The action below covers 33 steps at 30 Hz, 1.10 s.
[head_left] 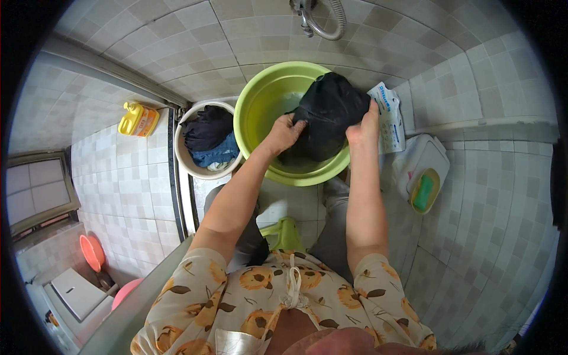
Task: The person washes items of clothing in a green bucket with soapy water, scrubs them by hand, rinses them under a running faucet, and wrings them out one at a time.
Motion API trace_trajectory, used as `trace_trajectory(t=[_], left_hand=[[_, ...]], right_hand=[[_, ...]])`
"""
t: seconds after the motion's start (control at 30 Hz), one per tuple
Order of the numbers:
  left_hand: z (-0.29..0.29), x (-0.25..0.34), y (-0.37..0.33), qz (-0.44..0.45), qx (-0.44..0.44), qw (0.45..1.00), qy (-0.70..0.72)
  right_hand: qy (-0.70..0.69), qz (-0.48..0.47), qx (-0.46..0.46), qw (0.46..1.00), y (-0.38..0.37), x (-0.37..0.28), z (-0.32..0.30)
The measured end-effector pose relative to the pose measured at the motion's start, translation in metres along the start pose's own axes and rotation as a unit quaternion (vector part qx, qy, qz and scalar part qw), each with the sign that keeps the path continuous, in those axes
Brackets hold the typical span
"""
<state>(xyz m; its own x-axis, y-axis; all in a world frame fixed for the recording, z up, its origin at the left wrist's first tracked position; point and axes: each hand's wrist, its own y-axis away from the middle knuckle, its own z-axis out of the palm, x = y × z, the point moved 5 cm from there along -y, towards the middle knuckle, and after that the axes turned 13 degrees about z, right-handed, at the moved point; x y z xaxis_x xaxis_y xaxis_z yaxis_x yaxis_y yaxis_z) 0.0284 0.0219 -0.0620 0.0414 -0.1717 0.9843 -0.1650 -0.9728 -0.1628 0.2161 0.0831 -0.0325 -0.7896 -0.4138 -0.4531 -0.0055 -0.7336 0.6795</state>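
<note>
A wet-looking black garment (332,112) is stretched between my two hands, over the right side of a large lime-green basin (248,109). My left hand (285,133) pinches the cloth along its left edge. At the upper right, my right hand (365,124) is closed round its other side. Part of the garment hangs down into the basin, where some water (290,99) shows on the left; the lower folds hide the rest. Exactly what kind of garment it is, I cannot tell.
Left of the basin stands a white tub (180,148) of dark clothes (208,128). A yellow jug (139,120) is farther left. To the right are a white-and-blue packet (387,115) and a soap dish (425,190) on a white box (408,163). A metal hose (334,29) hangs above.
</note>
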Motion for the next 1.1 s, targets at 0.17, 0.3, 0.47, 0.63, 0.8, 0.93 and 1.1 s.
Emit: trace_trajectory(t=[0.17, 0.3, 0.47, 0.63, 0.8, 0.93, 1.1], left_hand=[[-0.024, 0.019, -0.003, -0.213, 0.248, 0.928, 0.181], [-0.036, 0.026, -0.006, -0.222, 0.276, 0.884, 0.304], [-0.034, 0.035, -0.003, -0.21, 0.316, 0.829, 0.411], [-0.045, 0.054, 0.0, -0.161, 0.337, 0.797, 0.475], [-0.071, 0.044, 0.004, -0.186, 0.317, 0.841, 0.398], [-0.055, 0.034, 0.009, -0.25, 0.311, 0.854, 0.333], [-0.032, -0.004, 0.008, -0.263, 0.332, 0.789, 0.445]], right_hand=[[0.197, -0.047, -0.124, 0.971, -0.001, -0.013, 0.001], [0.591, -0.102, -0.134, 0.789, -0.003, 0.013, -0.005], [0.736, -0.145, -0.185, 0.635, -0.024, 0.062, -0.04], [0.702, -0.153, -0.109, 0.687, -0.021, 0.056, -0.021], [0.594, -0.34, -0.004, 0.729, 0.028, 0.002, 0.019], [0.541, -0.282, 0.037, 0.792, 0.018, -0.002, 0.013], [0.249, -0.177, 0.011, 0.952, 0.021, 0.046, 0.024]])
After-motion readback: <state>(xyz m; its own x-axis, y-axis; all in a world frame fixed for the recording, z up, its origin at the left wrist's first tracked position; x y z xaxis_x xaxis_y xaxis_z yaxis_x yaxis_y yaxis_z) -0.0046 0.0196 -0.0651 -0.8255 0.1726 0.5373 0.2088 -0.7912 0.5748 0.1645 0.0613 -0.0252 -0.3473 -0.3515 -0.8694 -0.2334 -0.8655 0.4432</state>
